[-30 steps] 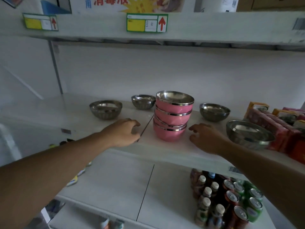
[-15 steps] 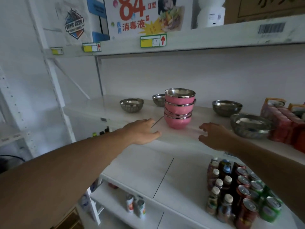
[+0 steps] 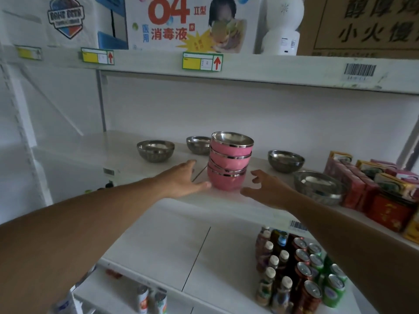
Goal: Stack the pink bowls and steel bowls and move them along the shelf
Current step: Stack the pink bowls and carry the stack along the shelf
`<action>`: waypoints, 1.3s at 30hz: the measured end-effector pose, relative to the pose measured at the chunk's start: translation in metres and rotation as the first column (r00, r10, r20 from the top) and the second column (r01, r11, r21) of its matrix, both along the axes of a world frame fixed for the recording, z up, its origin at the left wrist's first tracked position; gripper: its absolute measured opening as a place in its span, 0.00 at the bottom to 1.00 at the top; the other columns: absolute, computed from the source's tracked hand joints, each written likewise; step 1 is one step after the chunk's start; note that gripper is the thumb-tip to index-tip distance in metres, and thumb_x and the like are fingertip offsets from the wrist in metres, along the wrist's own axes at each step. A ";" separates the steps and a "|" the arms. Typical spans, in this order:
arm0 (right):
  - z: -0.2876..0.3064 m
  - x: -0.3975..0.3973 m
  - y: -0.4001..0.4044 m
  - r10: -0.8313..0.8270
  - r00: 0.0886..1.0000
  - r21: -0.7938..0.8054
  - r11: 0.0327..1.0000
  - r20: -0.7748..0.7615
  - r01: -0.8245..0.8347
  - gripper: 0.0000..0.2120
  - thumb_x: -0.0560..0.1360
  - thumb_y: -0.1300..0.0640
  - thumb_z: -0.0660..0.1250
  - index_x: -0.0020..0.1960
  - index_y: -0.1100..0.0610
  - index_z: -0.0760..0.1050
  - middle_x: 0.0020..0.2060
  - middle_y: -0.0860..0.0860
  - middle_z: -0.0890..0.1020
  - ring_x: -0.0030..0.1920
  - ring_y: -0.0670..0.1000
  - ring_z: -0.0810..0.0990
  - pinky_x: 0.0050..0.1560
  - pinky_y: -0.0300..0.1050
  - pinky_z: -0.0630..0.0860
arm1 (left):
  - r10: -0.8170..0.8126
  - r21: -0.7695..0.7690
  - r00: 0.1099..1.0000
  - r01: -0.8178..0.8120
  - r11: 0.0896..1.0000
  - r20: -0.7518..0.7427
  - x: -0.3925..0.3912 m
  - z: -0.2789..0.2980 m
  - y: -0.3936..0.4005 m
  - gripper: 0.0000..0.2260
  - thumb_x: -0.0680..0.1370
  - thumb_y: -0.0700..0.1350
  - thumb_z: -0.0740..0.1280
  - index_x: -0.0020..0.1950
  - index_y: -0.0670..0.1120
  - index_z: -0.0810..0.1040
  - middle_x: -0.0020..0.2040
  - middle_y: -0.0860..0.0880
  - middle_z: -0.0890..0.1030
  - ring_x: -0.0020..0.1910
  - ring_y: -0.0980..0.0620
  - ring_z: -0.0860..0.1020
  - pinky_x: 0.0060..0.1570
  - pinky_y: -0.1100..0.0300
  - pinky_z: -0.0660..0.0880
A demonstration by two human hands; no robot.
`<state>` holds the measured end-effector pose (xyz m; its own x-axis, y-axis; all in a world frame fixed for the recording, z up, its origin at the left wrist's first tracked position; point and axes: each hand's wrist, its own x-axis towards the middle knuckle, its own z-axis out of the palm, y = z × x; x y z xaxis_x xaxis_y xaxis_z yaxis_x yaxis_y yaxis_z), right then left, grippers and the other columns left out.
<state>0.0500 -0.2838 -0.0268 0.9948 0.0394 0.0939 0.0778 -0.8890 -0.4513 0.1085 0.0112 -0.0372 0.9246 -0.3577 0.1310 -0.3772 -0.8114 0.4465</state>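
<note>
Both hands, left (image 3: 181, 180) and right (image 3: 269, 189), spread empty beside the pink bowls (image 3: 229, 164), whose count is unclear.

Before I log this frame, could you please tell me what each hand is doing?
Left hand: open, holding nothing, beside the pink stack.
Right hand: open, empty, just short of the stack.

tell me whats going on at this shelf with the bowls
A person is reaching with both bare hands toward a stack of pink bowls on the middle shelf. The left hand is open beside the stack's base, its thumb close to the bottom bowl; the right hand is open on the other side, not touching. Four steel bowls sit unstacked around it.
</note>
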 end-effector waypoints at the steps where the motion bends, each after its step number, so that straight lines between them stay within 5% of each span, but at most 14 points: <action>1: -0.001 0.004 0.001 -0.007 1.000 0.008 1.000 -0.008 0.007 0.48 0.77 0.34 0.73 0.86 0.54 0.57 0.78 0.54 0.75 0.74 0.57 0.76 0.69 0.51 0.71 | -0.031 -0.017 1.000 0.031 0.999 -0.002 0.008 -0.002 -0.001 0.58 0.67 0.78 0.68 0.87 0.49 0.53 0.84 0.48 0.68 0.79 0.48 0.71 0.75 0.51 0.70; 5: -0.004 0.018 0.005 -0.019 0.999 0.021 1.000 -0.032 0.019 0.54 0.74 0.32 0.76 0.87 0.53 0.55 0.78 0.55 0.74 0.73 0.58 0.77 0.73 0.56 0.74 | -0.151 -0.138 0.988 0.145 0.980 -0.038 0.034 -0.008 -0.006 0.62 0.65 0.79 0.72 0.88 0.50 0.51 0.84 0.49 0.67 0.81 0.50 0.68 0.73 0.57 0.66; 10: -0.001 0.029 0.006 -0.007 1.000 0.056 0.998 0.011 0.006 0.50 0.72 0.34 0.79 0.84 0.54 0.63 0.74 0.55 0.78 0.70 0.56 0.78 0.73 0.59 0.76 | -0.333 -0.199 0.943 0.323 0.925 -0.018 0.047 -0.007 -0.021 0.52 0.66 0.73 0.79 0.83 0.57 0.62 0.80 0.55 0.73 0.79 0.55 0.70 0.80 0.47 0.67; 17: 0.000 0.045 0.007 0.082 0.996 0.060 0.995 0.040 -0.084 0.37 0.71 0.40 0.82 0.74 0.54 0.77 0.65 0.52 0.84 0.64 0.54 0.82 0.68 0.57 0.80 | -0.233 -0.291 0.972 0.217 0.932 -0.019 0.053 -0.010 -0.034 0.44 0.69 0.64 0.81 0.79 0.48 0.70 0.75 0.52 0.78 0.76 0.52 0.74 0.78 0.48 0.69; 21: 0.007 0.056 0.006 0.180 0.977 0.071 0.979 0.116 -0.189 0.47 0.57 0.24 0.78 0.69 0.50 0.80 0.61 0.47 0.86 0.59 0.49 0.84 0.64 0.53 0.82 | -0.140 -0.282 0.990 0.130 0.951 -0.018 0.045 -0.004 -0.026 0.36 0.67 0.67 0.80 0.70 0.58 0.73 0.64 0.66 0.80 0.64 0.73 0.76 0.68 0.66 0.73; 23: 0.008 0.062 0.010 0.254 0.955 0.089 0.959 0.152 -0.269 0.39 0.57 0.24 0.78 0.63 0.41 0.79 0.56 0.41 0.86 0.55 0.41 0.84 0.58 0.45 0.83 | -0.093 -0.266 0.996 0.092 0.959 0.008 0.039 0.002 -0.015 0.33 0.68 0.68 0.80 0.67 0.61 0.72 0.59 0.71 0.78 0.58 0.79 0.75 0.57 0.77 0.71; 26: 0.013 0.071 0.027 0.366 0.906 0.143 0.906 0.213 -0.399 0.28 0.61 0.28 0.81 0.56 0.34 0.77 0.52 0.38 0.86 0.52 0.38 0.85 0.51 0.38 0.83 | -0.034 -0.261 0.998 0.045 0.964 0.048 0.023 0.011 0.004 0.36 0.71 0.64 0.80 0.73 0.53 0.74 0.65 0.62 0.80 0.65 0.66 0.78 0.64 0.67 0.74; 29: 0.012 0.084 0.056 0.463 0.848 0.170 0.842 0.260 -0.512 0.38 0.60 0.29 0.82 0.65 0.44 0.81 0.56 0.43 0.88 0.54 0.45 0.87 0.58 0.50 0.86 | 0.015 -0.296 0.999 0.000 0.955 0.048 0.003 0.014 0.030 0.32 0.74 0.56 0.81 0.75 0.52 0.75 0.67 0.59 0.82 0.65 0.63 0.80 0.67 0.64 0.75; 33: 0.006 0.102 0.107 0.546 0.818 0.212 0.790 0.180 -0.575 0.35 0.61 0.35 0.86 0.63 0.49 0.83 0.55 0.46 0.89 0.55 0.49 0.87 0.61 0.56 0.84 | 0.182 -0.284 0.983 -0.168 0.944 0.024 -0.027 0.020 0.075 0.36 0.73 0.57 0.82 0.77 0.50 0.73 0.68 0.55 0.82 0.68 0.58 0.79 0.73 0.52 0.75; 36: 0.005 0.102 0.153 0.604 0.778 0.204 0.751 0.172 -0.628 0.29 0.61 0.32 0.84 0.57 0.41 0.82 0.52 0.41 0.89 0.52 0.41 0.86 0.59 0.48 0.83 | 0.255 -0.259 0.967 -0.246 0.934 0.002 -0.047 0.025 0.117 0.38 0.73 0.58 0.82 0.78 0.48 0.72 0.70 0.53 0.81 0.70 0.54 0.79 0.74 0.47 0.74; 39: 0.004 0.098 0.200 0.656 0.734 0.253 0.690 0.179 -0.678 0.24 0.64 0.39 0.86 0.55 0.38 0.80 0.51 0.39 0.88 0.49 0.37 0.85 0.56 0.46 0.84 | 0.282 -0.246 0.959 -0.279 0.928 -0.023 -0.061 0.024 0.159 0.39 0.73 0.59 0.81 0.79 0.48 0.71 0.72 0.50 0.80 0.72 0.49 0.77 0.75 0.44 0.73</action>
